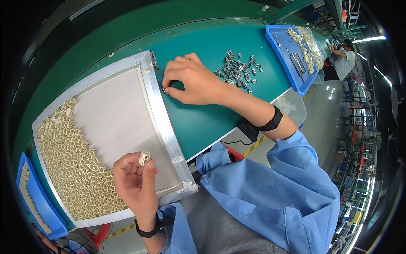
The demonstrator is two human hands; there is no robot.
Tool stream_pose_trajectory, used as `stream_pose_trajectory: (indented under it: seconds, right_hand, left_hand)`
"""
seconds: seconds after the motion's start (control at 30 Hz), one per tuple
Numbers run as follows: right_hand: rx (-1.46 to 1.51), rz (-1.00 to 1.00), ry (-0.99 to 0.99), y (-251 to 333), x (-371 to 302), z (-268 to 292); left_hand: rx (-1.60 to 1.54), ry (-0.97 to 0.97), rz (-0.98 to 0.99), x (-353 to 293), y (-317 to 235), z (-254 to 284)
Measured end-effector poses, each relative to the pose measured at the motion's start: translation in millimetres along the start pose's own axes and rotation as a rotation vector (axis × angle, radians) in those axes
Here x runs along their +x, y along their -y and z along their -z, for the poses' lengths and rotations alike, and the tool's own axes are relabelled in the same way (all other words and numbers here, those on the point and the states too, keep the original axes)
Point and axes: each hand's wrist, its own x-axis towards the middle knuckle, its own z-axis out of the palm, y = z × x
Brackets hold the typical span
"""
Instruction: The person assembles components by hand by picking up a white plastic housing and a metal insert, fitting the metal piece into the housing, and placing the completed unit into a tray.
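Note:
My left hand [137, 180] is closed in a pinch around a small cream plastic housing [144, 158] with dark slots in its face. It hovers over the lower part of a metal-framed tray [163, 120]. Many similar cream pieces [78, 165] stand packed in the tray's left part, and pale lining [116, 101] shows in the rest. Above the green tabletop [192, 131], beside the tray's right rim, my right hand [192, 80] pinches a tiny dark metal part [165, 90], mostly hidden by the fingertips. A loose heap of small metal parts [239, 70] lies to its right.
At the far right, a blue tray [277, 48] holds cream pieces and metal parts, with a plastic bag [311, 42] beside it. Another blue tray [42, 207] stands at the left edge. A person [344, 63] is in the right background. A clear bin [292, 106] sits below the table edge.

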Motion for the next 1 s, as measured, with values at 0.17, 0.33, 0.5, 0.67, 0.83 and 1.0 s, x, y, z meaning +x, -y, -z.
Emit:
stream_pose_trajectory:
  seconds: [0.17, 0.33, 0.5, 0.67, 0.83, 1.0]
  right_hand:
    - [-0.024, 0.014, -0.033, 8.8, -5.3, 3.2]
    - [-0.138, 0.032, -0.075, 7.8, -7.2, -4.0]
    - [-0.097, 0.02, -0.113, 9.8, -12.1, 5.6]
    - [0.595, -0.269, -0.015, 47.3, -24.2, 36.0]
    - [0.765, -0.146, -0.037, 71.4, -34.4, 48.0]
    - [0.655, 0.212, -0.169, 97.0, -35.4, 53.4]
  left_hand:
    - [0.019, 0.011, 0.025, -0.6, -1.0, 1.5]
    - [0.065, 0.021, -0.02, -1.8, 0.2, -2.5]
    - [0.041, 0.001, -0.01, -2.0, -1.3, -4.0]
    - [0.0, 0.009, -0.087, 0.6, 0.5, -4.7]
    - [-0.116, 0.079, -0.155, 1.5, -2.5, -9.0]
    - [-0.23, 0.132, -0.155, -4.3, -5.4, -7.4]
